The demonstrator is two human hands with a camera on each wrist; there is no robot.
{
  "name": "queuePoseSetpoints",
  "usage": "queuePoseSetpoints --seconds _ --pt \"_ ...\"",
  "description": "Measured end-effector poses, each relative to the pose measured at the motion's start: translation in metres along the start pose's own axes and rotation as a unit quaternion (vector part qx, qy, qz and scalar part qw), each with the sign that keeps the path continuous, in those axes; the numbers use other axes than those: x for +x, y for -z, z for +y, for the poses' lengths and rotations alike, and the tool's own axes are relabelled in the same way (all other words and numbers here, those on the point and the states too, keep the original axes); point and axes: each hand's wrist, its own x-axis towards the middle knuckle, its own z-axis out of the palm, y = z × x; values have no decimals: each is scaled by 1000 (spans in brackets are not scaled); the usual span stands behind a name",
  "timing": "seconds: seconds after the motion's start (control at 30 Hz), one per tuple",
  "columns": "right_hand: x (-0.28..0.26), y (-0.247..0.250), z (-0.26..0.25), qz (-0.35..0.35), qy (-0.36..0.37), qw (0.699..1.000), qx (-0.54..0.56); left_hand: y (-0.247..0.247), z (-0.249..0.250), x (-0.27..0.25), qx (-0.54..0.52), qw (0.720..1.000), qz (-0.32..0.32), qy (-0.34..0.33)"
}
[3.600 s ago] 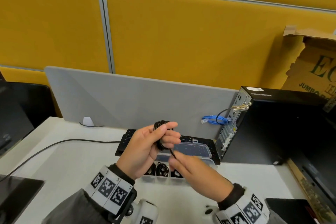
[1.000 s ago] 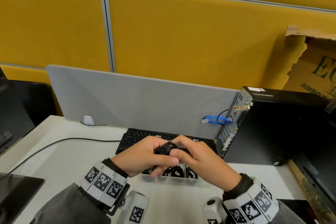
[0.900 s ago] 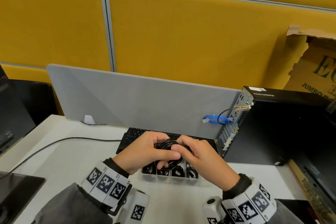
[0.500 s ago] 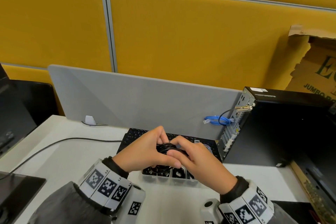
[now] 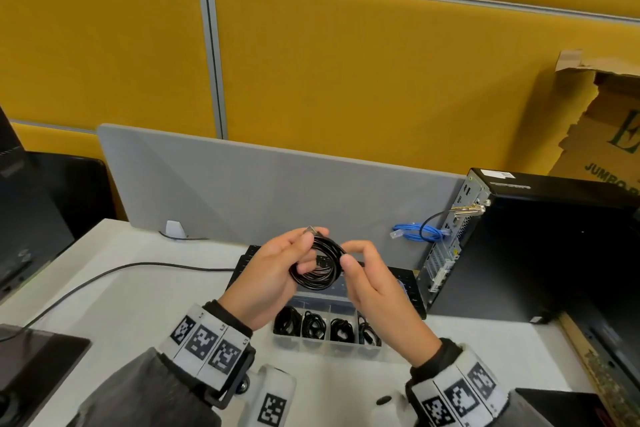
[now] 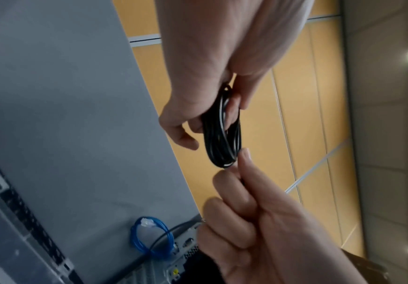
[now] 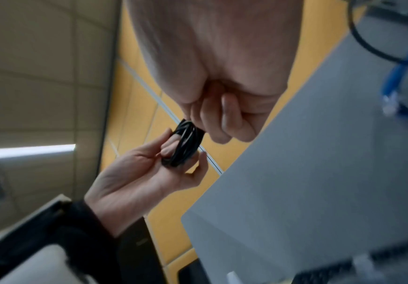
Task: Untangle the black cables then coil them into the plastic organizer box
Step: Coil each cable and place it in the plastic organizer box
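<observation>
A: Where is the black cable coil (image 5: 317,265)?

B: It is up in the air, above the plastic organizer box (image 5: 325,345); both hands hold it; it is wound into a round ring.

A: What does the left hand (image 5: 268,279) do?

B: Its fingers are bent around the left side of the ring; a silver plug end (image 5: 310,230) sticks out by its top fingertips.

A: And the right hand (image 5: 375,291)?

B: Its thumb and first finger pinch the right side of the ring; the other fingers are curled in; the left wrist view shows this pinch well.

A: What is in the box?

B: I count 4 small black bundles in the near row, 1 in each little space; the box sits on the white desk (image 5: 138,291), near the person; its clear lid is open at the far side.

A: What else is on the desk?

B: A black keyboard (image 5: 407,284) lies just behind the box; a black computer tower (image 5: 540,253) stands to the right; a blue cable (image 5: 417,232) hangs by the tower's back, in front of the grey divider (image 5: 242,191); a thin black wire (image 5: 114,274) runs off to the left.
</observation>
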Motion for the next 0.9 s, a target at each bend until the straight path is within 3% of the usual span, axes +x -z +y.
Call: queuePoseSetpoints --seconds 0.07,0.13,0.17,0.2,0.33,0.4,0.6,0.77,0.9 --pt "1 13 6 29 58 973 -219 2 3 0 48 999 16 -12" --pt "3 26 7 99 123 893 -421 2 3 -2 69 997 19 -15" --pt "6 31 7 136 140 877 -439 0 3 -3 60 998 16 -14" --pt "10 34 7 162 140 884 -415 -2 2 -4 39 999 10 -14" --pt "17 28 4 162 83 975 -125 -11 4 -4 -55 998 -10 -32" --pt "15 18 -4 131 33 990 52 -15 5 -3 -75 996 -18 -41" --pt "18 9 -9 36 -82 947 308 -18 3 -5 -55 998 -5 -43" --pt "22 9 -9 65 -102 927 354 -16 5 -4 -54 998 -7 -30" --pt "23 11 -14 36 -138 910 390 -15 4 -4 -28 999 -2 -43"
